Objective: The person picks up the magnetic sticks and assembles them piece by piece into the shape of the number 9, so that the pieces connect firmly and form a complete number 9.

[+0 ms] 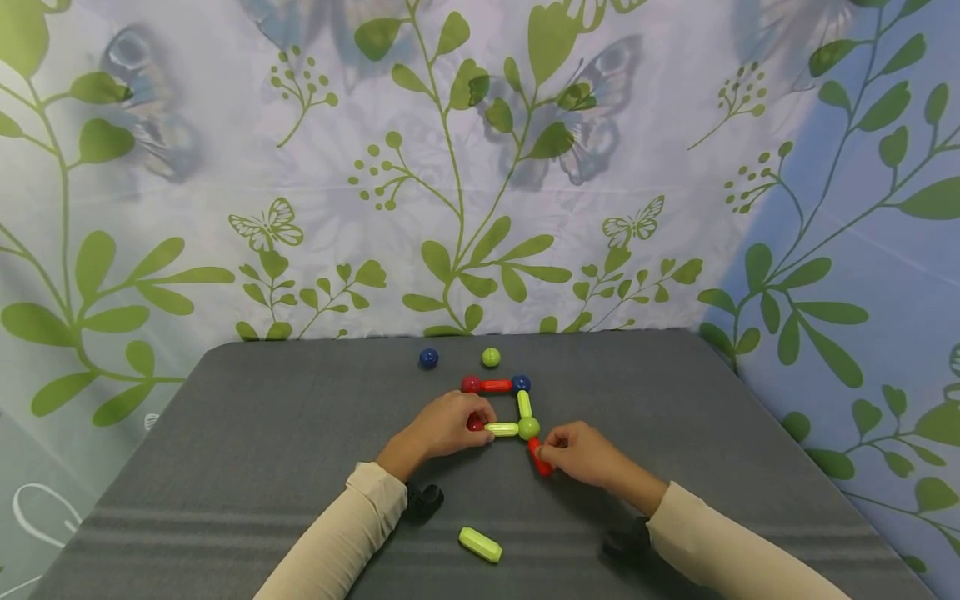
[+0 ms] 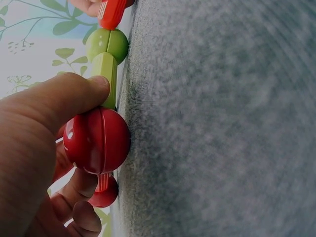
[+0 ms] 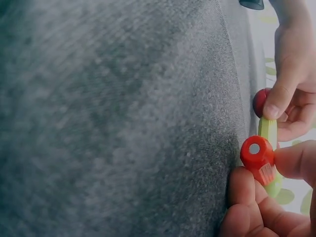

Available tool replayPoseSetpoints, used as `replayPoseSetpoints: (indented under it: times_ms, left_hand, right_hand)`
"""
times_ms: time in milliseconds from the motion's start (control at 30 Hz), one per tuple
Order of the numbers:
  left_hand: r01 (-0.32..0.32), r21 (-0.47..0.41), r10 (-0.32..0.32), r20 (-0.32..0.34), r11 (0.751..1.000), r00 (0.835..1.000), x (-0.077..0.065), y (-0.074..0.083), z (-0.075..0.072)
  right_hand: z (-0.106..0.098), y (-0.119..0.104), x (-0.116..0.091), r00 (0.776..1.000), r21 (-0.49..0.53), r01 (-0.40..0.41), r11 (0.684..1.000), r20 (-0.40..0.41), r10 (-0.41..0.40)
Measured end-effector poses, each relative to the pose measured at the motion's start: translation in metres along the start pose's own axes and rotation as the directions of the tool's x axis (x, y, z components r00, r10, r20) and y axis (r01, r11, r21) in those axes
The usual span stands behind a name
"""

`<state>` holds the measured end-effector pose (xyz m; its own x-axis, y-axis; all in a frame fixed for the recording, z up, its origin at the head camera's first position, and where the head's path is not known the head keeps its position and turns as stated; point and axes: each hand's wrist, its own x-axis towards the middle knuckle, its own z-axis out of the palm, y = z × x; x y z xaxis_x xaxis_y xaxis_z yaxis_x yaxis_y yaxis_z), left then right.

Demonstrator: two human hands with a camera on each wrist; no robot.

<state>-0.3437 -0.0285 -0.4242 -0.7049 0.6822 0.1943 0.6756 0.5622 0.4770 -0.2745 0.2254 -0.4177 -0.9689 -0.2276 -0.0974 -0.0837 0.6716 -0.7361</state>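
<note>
My left hand [image 1: 448, 423] pinches a yellow-green magnetic rod [image 1: 504, 429], thumb [image 2: 94, 89] near the end that meets a red ball [image 2: 101, 140]. At the rod's other end sits a green ball [image 1: 528, 427]. My right hand [image 1: 588, 454] grips a red magnetic rod [image 1: 540, 458] between thumb and fingers, one end against that green ball. The rod's free end shows a round silver magnet in the right wrist view. Another yellow-green rod [image 1: 524, 404] links the green ball to a blue ball [image 1: 521, 383]. From there a red rod [image 1: 496, 386] runs to another red ball [image 1: 470, 384].
Behind the joined pieces lie a loose blue ball [image 1: 428, 358] and a loose green ball [image 1: 491, 357]. A loose yellow-green rod [image 1: 480, 545] lies toward the front of the grey table [image 1: 300, 400]. A patterned curtain [image 1: 337, 167] hangs along the back edge.
</note>
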Motion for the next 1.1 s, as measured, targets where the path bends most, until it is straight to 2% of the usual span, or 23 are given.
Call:
replayPoseSetpoints:
  times_ms: [133,433,667,1100]
  left_hand:
    - [-0.007,-0.002,0.007,-0.004,1.0,1.0,0.0,0.0,0.0]
    - [-0.012,-0.011,0.012,-0.015,1.0,1.0,-0.002,-0.001,0.003]
    - [-0.016,-0.018,0.015,-0.017,1.0,1.0,-0.002,-0.002,0.003]
    - [-0.037,-0.024,0.036,-0.022,0.999,0.999,-0.002,-0.002,0.001]
  right_hand:
    - [0.0,-0.001,0.001,0.999,0.023,-0.042,0.999,-0.01,0.043]
    - [0.007,-0.004,0.001,0.996,0.048,-0.079,0.996,-0.027,0.081]
    - [0.012,-0.004,0.004,0.997,0.003,-0.065,0.998,-0.049,0.065]
    - [0.008,-0.008,0.001,0.996,-0.021,-0.07,0.997,-0.052,0.068]
